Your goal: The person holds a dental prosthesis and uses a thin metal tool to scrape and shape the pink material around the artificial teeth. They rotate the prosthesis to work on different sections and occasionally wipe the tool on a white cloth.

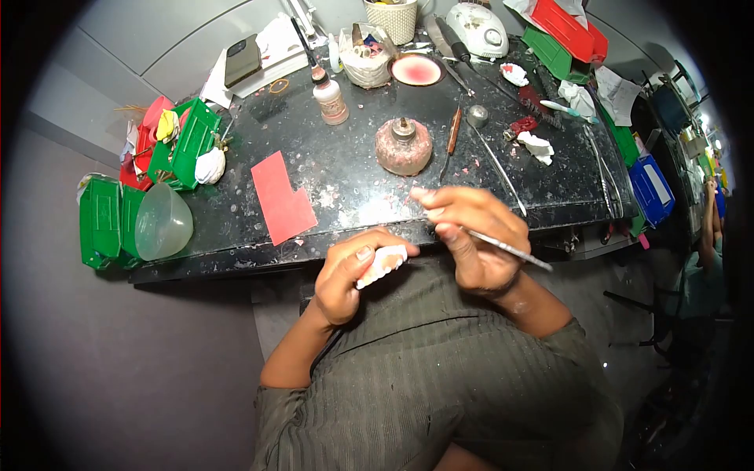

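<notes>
My left hand [343,275] grips a small white dental plaster cast [382,266] with a pink-orange wax patch on it, close to the table's front edge. To its right, my right hand [483,235] is closed around a slim metal wax carver [510,250]. Its rear end sticks out past the palm toward the lower right; the working tip is hard to make out by the fingertips. The two hands are apart. Beyond them stands a glass spirit lamp [404,147]. A notched pink wax sheet [283,198] lies left of the lamp on the black table.
A wooden-handled wax knife [453,133] and a long metal tool [503,173] lie right of the lamp. Behind are a dropper bottle [330,100], a dish with pink residue [417,70] and a white machine [477,31]. Green bins [196,141] and a translucent bowl [164,222] stand left.
</notes>
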A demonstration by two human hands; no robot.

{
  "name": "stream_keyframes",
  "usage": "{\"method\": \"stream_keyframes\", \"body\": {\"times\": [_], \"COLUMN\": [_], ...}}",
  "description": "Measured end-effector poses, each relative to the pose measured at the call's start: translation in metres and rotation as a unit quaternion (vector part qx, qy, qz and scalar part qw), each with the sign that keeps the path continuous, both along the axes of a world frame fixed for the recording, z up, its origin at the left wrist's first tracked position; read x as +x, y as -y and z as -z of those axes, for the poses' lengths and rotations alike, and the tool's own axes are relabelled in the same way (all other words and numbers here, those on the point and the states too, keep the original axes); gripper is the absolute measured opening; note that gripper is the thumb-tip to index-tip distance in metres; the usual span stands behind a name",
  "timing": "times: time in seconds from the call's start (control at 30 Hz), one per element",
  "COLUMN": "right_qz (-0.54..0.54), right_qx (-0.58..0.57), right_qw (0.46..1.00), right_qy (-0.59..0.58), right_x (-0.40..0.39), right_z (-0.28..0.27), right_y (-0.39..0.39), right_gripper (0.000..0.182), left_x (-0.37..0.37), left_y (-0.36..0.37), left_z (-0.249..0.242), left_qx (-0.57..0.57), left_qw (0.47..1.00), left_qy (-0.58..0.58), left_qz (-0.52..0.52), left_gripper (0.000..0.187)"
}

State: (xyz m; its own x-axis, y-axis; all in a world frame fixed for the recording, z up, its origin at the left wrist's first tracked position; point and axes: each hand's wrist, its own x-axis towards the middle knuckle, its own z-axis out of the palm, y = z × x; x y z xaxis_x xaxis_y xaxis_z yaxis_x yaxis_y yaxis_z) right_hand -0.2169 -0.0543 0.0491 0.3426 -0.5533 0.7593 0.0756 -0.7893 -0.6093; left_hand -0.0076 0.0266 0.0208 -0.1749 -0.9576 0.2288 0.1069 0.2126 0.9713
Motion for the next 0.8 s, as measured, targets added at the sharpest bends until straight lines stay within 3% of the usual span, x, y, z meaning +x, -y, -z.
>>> {"method": "stream_keyframes", "body": {"times": [0.03,0.1,0.2,0.23,0.3,0.53,0.8], "right_qz": [0.004,-0.005,-0.082,-0.076,-0.076,-0.143,-0.148], "right_qx": [0.013,0.031,0.215,0.202,0.044,0.059,0.058], "right_qw": [1.0,0.999,0.97,0.976,0.995,0.987,0.986], "right_qy": [0.004,0.031,0.077,0.033,-0.047,-0.041,-0.06], "right_x": [-0.001,0.0,-0.005,-0.006,-0.003,0.0,0.003], "right_z": [-0.002,0.004,0.0,-0.001,-0.014,-0.007,-0.008], "right_y": [0.002,0.004,-0.007,-0.007,0.002,0.005,0.003], "right_gripper": [0.009,0.009,0.014,0.012,0.011,0.013,0.013], "left_x": [-0.002,-0.004,-0.001,-0.002,-0.002,0.006,0.006], "left_y": [-0.001,-0.002,0.0,0.001,0.001,-0.002,0.0], "left_z": [-0.003,-0.013,-0.008,-0.008,-0.01,-0.003,-0.004], "left_qx": [0.0,-0.066,-0.127,-0.157,-0.165,-0.08,-0.094], "left_qw": [1.0,0.987,0.96,0.94,0.944,0.992,0.992], "left_qy": [-0.001,0.114,0.211,0.259,0.25,0.083,0.069], "left_qz": [-0.001,-0.094,-0.133,-0.158,-0.142,-0.056,-0.042], "left_gripper": [0.063,0.068,0.07,0.068,0.07,0.075,0.07]}}
